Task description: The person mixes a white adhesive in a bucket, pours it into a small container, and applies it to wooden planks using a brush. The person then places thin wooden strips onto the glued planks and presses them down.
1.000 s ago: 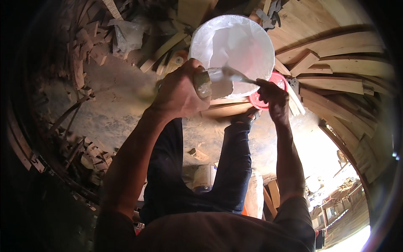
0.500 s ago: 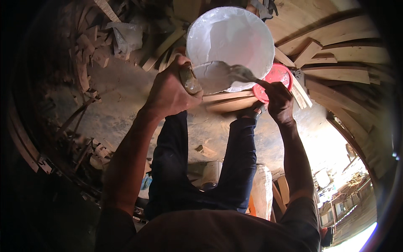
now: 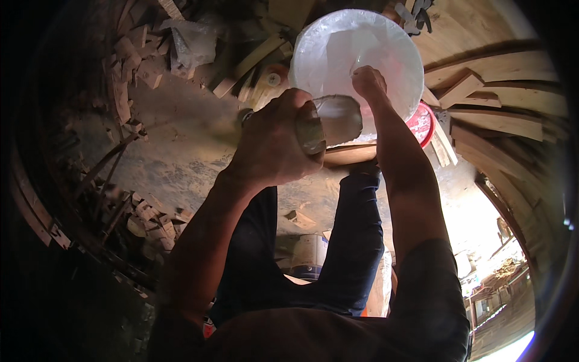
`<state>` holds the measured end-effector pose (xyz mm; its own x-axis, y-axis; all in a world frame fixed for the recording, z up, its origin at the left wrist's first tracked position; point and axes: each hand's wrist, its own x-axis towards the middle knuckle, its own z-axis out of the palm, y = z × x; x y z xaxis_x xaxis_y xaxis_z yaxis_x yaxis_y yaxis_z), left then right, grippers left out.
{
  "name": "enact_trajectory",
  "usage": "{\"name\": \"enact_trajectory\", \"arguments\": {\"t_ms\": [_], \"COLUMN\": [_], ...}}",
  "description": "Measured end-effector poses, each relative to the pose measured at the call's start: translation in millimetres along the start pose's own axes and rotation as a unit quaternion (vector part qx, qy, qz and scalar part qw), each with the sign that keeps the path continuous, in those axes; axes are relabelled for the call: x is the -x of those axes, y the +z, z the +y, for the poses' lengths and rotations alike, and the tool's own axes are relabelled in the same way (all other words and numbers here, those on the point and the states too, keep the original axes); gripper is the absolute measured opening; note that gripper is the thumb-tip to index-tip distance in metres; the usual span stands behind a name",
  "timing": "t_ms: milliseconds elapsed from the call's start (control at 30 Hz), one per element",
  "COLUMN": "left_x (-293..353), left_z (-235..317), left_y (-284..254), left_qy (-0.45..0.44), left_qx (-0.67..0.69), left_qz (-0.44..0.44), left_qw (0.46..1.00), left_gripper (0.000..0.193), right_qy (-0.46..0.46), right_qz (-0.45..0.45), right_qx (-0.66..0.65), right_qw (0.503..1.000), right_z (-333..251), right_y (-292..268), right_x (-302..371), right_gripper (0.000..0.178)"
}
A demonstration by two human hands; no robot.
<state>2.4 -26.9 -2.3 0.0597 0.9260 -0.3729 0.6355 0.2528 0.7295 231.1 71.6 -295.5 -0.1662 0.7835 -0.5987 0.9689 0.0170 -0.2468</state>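
Left hand (image 3: 274, 136) grips a broad-bladed tool (image 3: 341, 117) at upper centre; right hand (image 3: 369, 83), closed, contents unclear, overlaps a white bucket (image 3: 303, 51).

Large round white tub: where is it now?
In the head view, the tub is at upper centre-right, with the bare right hand overlapping its mouth and a round red object at its lower right edge.
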Motion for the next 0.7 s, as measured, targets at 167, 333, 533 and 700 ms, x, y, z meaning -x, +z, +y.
{"name": "enact_trajectory", "arguments": {"t_ms": [167,333,533,700], "left_x": [-1.9,-1.9,-3.0,1.4], "left_z": [4.0,3.7,7.9,6.9], "left_y": [-2.8,0.9,0.3,-0.7], "left_qy": [0.012,-0.029,0.023,-0.012], "left_qx": [0.018,0.023,-0.011,-0.016], "left_qz": [0.009,0.008,0.007,-0.025], "left_qw": [1.000,0.999,1.000,1.000], "left_gripper": [0.062,0.061,0.064,0.066], "right_qy": [0.069,0.055,-0.193,-0.291], "right_qz": [-0.076,-0.022,0.019,0.118], "right_qx": [-0.328,-0.542,-0.554,-0.308], "right_qw": [0.939,0.838,0.810,0.898], "right_z": [-5.0,13.8,11.6,20.2], "right_y": [-89.2,-163.9,-146.0,-111.7], "right_x": [64.7,163.2,211.8,199.8], "right_gripper": [0.030,0.028,0.030,0.049]}}
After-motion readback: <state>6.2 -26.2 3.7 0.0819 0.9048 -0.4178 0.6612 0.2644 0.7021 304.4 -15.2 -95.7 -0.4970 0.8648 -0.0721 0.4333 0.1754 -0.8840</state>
